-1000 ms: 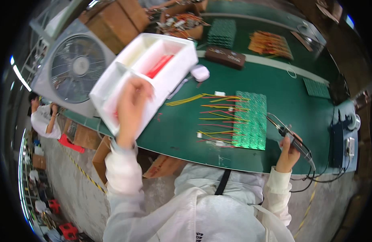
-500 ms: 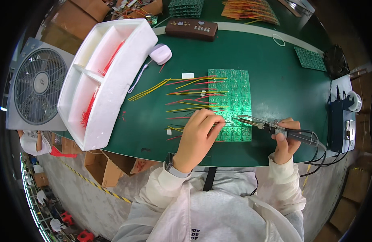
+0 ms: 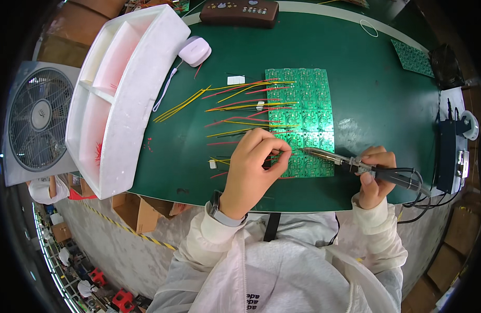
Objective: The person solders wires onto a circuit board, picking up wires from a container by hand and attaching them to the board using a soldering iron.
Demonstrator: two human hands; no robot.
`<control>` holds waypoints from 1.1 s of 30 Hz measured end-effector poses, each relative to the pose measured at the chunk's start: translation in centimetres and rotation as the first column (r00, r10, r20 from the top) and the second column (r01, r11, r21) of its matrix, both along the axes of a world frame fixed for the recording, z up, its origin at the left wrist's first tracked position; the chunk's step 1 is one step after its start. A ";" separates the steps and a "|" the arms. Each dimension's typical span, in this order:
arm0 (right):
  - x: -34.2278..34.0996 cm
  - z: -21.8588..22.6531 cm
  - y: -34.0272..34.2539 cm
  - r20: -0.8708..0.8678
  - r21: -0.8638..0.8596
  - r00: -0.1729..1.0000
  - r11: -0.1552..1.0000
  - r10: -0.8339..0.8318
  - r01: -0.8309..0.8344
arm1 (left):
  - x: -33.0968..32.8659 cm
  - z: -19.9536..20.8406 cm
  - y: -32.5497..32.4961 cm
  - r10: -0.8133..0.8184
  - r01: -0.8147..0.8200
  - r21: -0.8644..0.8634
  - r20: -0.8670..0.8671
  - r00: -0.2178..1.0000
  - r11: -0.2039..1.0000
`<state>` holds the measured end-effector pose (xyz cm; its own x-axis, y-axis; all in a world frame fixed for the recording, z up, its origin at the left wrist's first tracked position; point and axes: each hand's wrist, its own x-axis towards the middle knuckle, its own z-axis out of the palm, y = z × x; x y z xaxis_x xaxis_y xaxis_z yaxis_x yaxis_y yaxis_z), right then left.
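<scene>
Left of the circuit board [image 3: 311,104], a white box [image 3: 141,78] stands on the green surface [image 3: 376,104]. Red and yellow wires [image 3: 240,107] reach across the board's left edge. At its lower left, the left hand [image 3: 253,166] pinches thumb and fingertip together, the grip's content too small to tell. Right of the board, the right hand [image 3: 374,189] grasps a soldering iron [image 3: 340,159], its tip over the board.

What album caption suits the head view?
Right hand holds a grey corded soldering iron over a green rectangular circuit board, left hand nearby.
</scene>
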<state>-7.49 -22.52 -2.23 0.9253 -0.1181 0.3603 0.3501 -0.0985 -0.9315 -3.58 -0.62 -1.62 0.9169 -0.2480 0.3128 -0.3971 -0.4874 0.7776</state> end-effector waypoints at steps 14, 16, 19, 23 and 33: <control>0.2 -0.1 -0.1 0.003 -0.008 0.999 0.999 0.033 -0.033 | 0.1 -0.2 0.0 -0.020 0.020 -0.017 -0.002 1.000 1.000; 0.2 -0.1 0.0 0.001 -0.004 1.000 1.000 0.031 -0.031 | 0.1 -0.3 0.0 -0.017 0.017 -0.020 0.003 1.000 1.000; 0.1 -0.1 -0.1 -0.005 -0.005 1.000 1.000 0.030 -0.030 | 0.1 -0.4 0.1 -0.017 0.017 -0.021 0.004 1.000 1.000; 0.1 -0.1 -0.2 -0.022 -0.013 1.000 1.000 0.019 -0.020 | 0.1 -0.4 0.0 -0.016 0.016 -0.019 0.000 1.000 1.000; 0.4 -0.1 -0.1 0.023 0.001 0.998 0.998 0.061 -0.061 | -0.1 0.0 0.0 -0.007 0.006 -0.034 -0.035 0.999 0.999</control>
<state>-7.13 -22.59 -2.36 0.9222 -0.0628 0.3816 0.3770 -0.0747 -0.9232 -3.66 -0.65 -1.64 0.9259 -0.2438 0.2886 -0.3722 -0.4576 0.8075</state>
